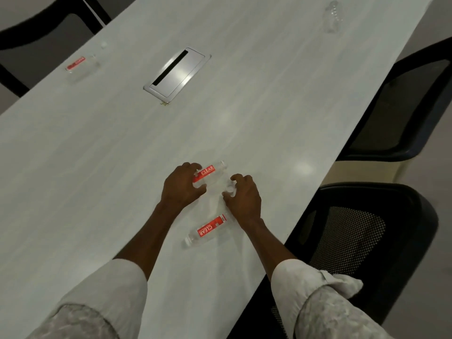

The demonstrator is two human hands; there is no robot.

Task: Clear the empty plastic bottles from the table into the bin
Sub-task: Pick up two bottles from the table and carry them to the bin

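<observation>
Both hands grasp bottles on the table.

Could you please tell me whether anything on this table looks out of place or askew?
Yes: clear plastic bottles lie toppled on the pale table, one red-labelled near the far left edge, one unlabelled far right, and two red-labelled by the hands.

"CLEAR" reads in white on the red labels of the near bottle and the held bottle.
</observation>
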